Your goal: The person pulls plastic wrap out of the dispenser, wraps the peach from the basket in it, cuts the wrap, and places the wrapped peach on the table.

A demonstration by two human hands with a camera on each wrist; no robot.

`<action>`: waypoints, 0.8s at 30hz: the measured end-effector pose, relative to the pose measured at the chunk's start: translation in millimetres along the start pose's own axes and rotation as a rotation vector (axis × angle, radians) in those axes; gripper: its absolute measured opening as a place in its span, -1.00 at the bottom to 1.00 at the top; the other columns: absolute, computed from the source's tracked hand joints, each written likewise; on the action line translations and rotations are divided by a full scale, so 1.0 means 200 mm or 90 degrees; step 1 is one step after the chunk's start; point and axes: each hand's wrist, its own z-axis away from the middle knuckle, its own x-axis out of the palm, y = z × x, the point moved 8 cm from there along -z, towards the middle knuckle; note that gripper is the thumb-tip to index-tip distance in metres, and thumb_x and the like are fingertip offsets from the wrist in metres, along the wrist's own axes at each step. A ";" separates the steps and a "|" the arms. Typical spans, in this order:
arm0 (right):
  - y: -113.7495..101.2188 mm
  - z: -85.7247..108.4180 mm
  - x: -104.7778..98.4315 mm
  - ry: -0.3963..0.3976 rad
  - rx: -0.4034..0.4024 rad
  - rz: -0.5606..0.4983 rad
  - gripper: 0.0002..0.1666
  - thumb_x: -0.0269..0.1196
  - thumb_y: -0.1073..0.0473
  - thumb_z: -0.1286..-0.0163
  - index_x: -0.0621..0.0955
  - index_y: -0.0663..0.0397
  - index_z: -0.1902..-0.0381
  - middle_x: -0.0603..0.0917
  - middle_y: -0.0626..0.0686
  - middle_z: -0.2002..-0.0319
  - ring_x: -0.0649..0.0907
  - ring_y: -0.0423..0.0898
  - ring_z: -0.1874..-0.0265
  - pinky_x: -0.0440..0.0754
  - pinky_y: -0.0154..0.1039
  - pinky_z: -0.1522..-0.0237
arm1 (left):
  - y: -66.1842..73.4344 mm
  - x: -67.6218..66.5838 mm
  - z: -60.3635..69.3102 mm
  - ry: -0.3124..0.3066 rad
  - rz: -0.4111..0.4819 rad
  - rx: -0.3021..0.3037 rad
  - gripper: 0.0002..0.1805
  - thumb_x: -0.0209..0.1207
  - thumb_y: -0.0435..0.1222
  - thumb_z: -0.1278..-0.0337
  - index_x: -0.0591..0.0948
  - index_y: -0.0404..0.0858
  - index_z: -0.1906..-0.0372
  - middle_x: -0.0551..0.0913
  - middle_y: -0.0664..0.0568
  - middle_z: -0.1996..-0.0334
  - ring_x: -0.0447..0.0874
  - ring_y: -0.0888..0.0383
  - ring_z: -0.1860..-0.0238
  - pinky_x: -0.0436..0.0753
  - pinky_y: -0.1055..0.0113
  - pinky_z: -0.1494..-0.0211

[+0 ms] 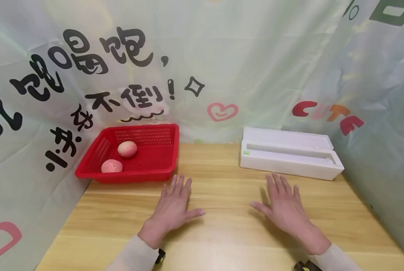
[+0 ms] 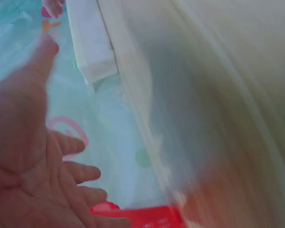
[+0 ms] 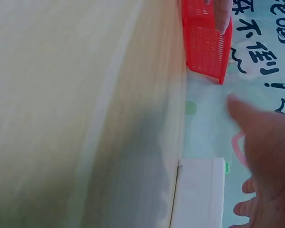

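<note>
In the head view my left hand (image 1: 172, 207) hovers above the table with spread fingers, near the front right corner of a red basket (image 1: 156, 175). Two round pinkish objects, one (image 1: 127, 149) behind the other (image 1: 112, 166), lie in that basket. My right hand (image 1: 286, 209), its fingers also spread, is in front of a long white box (image 1: 290, 168) with a raised lid. Neither hand holds anything. The left wrist view has the open palm of my left hand (image 2: 38, 156); part of my right hand (image 3: 270, 156) appears in the right wrist view.
A wooden table (image 1: 219, 210) carries the basket at back left and the box at back right. Behind and beside it hangs a pale printed cloth (image 1: 242, 67) with lettering and hearts. Dark straps (image 1: 160, 256) circle the wrists.
</note>
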 end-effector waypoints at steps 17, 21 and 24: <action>0.52 -0.16 -0.28 0.135 0.094 -0.048 0.08 0.55 0.06 -0.27 0.21 0.66 -0.38 0.35 0.66 -0.24 0.38 0.65 -0.14 0.40 0.59 -0.07 | 0.24 0.00 -0.41 0.012 0.091 0.003 -0.12 0.29 0.06 -0.42 0.26 -0.29 -0.61 0.37 -0.15 -0.56 0.29 -0.11 -0.58 0.36 0.00 -0.61; 0.70 -0.18 -0.31 0.108 0.154 -0.046 0.08 0.51 0.01 -0.30 0.19 0.68 -0.35 0.28 0.68 -0.26 0.30 0.68 -0.16 0.33 0.61 -0.10 | 0.28 0.04 -0.50 -0.001 0.146 -0.027 -0.19 0.28 0.02 -0.45 0.31 -0.25 -0.60 0.42 -0.10 -0.54 0.36 -0.08 -0.55 0.41 0.03 -0.58; 0.81 -0.17 -0.32 0.092 0.202 -0.046 0.09 0.48 -0.02 -0.33 0.16 0.71 -0.35 0.23 0.68 -0.25 0.25 0.68 -0.17 0.31 0.63 -0.06 | 0.31 0.06 -0.56 -0.009 0.178 -0.048 -0.24 0.27 0.01 -0.47 0.34 -0.20 -0.59 0.43 -0.06 -0.54 0.38 -0.06 -0.54 0.42 0.05 -0.57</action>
